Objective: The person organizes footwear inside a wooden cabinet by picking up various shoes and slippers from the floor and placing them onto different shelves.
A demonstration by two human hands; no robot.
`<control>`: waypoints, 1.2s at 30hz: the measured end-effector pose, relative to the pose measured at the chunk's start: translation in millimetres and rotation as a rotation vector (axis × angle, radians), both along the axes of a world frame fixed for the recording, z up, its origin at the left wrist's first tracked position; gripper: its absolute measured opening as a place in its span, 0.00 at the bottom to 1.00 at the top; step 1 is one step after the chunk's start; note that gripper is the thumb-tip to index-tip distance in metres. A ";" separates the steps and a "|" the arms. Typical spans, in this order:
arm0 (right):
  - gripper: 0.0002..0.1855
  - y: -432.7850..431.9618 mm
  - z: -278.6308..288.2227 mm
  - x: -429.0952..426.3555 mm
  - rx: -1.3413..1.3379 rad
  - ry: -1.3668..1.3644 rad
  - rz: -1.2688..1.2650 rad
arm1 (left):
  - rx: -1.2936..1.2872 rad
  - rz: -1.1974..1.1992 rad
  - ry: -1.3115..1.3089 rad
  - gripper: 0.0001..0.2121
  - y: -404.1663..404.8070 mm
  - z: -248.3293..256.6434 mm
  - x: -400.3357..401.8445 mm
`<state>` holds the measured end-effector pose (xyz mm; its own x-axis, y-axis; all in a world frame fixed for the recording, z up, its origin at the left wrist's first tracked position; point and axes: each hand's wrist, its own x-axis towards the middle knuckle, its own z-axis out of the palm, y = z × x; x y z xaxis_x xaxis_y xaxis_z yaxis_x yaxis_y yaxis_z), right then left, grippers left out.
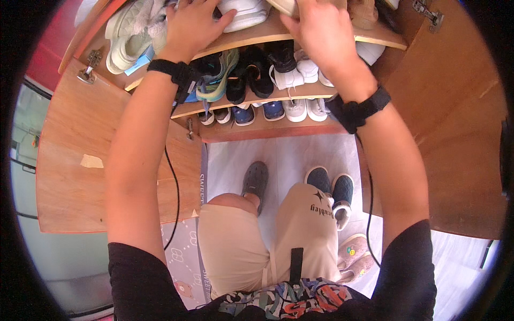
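Observation:
At the top edge, my left hand (196, 26) reaches over the cabinet's upper shelf (257, 41) with its fingers spread. Its thumb lies against a white shoe (247, 16); some fingertips run out of the picture. To its left are a chunky pale sneaker (124, 48), a fluffy grey shoe (146, 20) and a small light-blue box (139, 61). My right hand (323, 30) is over the same shelf, its thumb beside a beige shoe (284, 6). The frame's edge and the hand itself hide whether it grips that shoe. Brown shoes (362, 14) sit to its right.
Lower shelves hold black shoes (261, 78), a blue-green sneaker (217, 80), white sneakers (287, 77) and navy shoes (244, 115). Wooden doors stand swung out at left (76, 160) and right (461, 140). Dark quilted slippers (341, 190) and pink slippers (353, 248) lie on the floor.

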<state>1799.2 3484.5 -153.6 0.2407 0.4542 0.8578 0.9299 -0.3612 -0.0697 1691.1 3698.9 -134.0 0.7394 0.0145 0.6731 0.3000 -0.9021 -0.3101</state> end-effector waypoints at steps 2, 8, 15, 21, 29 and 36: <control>0.12 6.6 18.1 4.6 -0.089 -0.074 -0.003 | -0.247 0.115 0.142 0.32 -12.6 21.0 9.2; 0.16 57.3 37.7 24.6 -0.210 -0.048 -0.042 | -0.302 -0.018 0.257 0.38 21.2 34.4 13.4; 0.24 60.7 55.1 26.2 -0.131 -0.053 0.211 | 0.006 -0.170 -0.003 0.33 46.8 10.6 35.4; 0.23 68.9 89.1 41.2 -0.349 -0.077 0.399 | 0.208 -0.398 -0.040 0.24 16.8 34.9 4.0; 0.24 57.2 51.4 77.3 -0.495 0.288 0.546 | 0.192 -0.484 0.027 0.21 -65.4 24.9 -85.1; 0.23 -9.3 -12.8 25.5 0.001 -0.037 0.361 | 0.171 -0.455 0.276 0.20 -101.1 6.3 -189.7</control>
<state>1824.7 3475.3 -166.4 0.0336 0.5033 0.8634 0.9994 -0.0091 -0.0335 1501.4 3597.9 -127.7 0.7946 -0.4396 0.4187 -0.2207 -0.8517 -0.4753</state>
